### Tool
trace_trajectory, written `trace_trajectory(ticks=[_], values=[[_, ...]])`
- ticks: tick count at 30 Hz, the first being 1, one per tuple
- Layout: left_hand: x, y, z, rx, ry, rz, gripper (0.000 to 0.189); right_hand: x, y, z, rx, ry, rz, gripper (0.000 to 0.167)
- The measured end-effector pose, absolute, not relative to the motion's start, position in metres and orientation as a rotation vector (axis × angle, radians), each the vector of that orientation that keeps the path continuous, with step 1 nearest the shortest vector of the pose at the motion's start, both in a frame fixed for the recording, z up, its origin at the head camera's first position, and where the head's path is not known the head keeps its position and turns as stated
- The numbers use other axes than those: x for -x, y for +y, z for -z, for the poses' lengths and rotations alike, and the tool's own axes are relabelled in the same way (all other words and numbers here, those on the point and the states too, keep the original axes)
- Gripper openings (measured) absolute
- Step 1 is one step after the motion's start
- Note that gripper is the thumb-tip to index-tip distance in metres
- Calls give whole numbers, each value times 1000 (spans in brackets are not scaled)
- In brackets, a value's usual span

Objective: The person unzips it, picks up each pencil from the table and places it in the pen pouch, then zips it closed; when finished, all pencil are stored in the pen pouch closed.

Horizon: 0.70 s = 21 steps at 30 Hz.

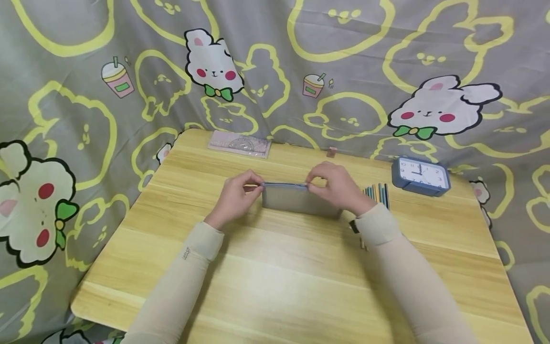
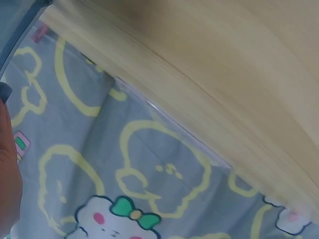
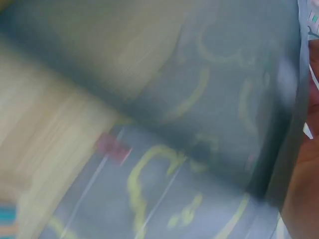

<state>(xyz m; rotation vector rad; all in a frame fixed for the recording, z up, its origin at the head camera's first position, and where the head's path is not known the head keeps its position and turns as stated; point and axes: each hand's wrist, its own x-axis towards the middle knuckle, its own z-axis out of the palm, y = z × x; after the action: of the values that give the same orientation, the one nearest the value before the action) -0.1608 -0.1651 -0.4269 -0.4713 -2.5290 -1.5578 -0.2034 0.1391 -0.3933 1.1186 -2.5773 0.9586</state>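
Note:
A see-through grey pouch (image 1: pixel 296 199) with a blue edge along its top hangs upright over the middle of the wooden table. It looks like a zip pouch, but the zip itself is too small to make out. My left hand (image 1: pixel 235 195) pinches the left end of the blue edge between thumb and finger. At the other end, my right hand (image 1: pixel 337 186) pinches that edge too. In the right wrist view the pouch (image 3: pixel 199 55) is blurred, and the table shows through it. Only a strip of the left hand (image 2: pixel 7 179) enters the left wrist view.
Several coloured pencils or pens (image 1: pixel 379 195) lie right of the pouch, partly behind the right forearm. A blue clock (image 1: pixel 421 176) stands at the table's back right. A pinkish ruler set (image 1: pixel 239 144) lies at the back left. A patterned curtain (image 1: pixel 275 71) surrounds the table (image 1: pixel 266 282).

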Motion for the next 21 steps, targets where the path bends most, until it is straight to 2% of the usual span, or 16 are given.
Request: trace_trajectory(ticks=[9, 21], values=[[160, -190, 424, 412, -2560, 1464, 9, 187, 229, 401, -776, -2600, -863, 10], [163, -181, 424, 395, -2597, 1449, 8, 169, 237, 419, -638, -2650, -1032, 12]])
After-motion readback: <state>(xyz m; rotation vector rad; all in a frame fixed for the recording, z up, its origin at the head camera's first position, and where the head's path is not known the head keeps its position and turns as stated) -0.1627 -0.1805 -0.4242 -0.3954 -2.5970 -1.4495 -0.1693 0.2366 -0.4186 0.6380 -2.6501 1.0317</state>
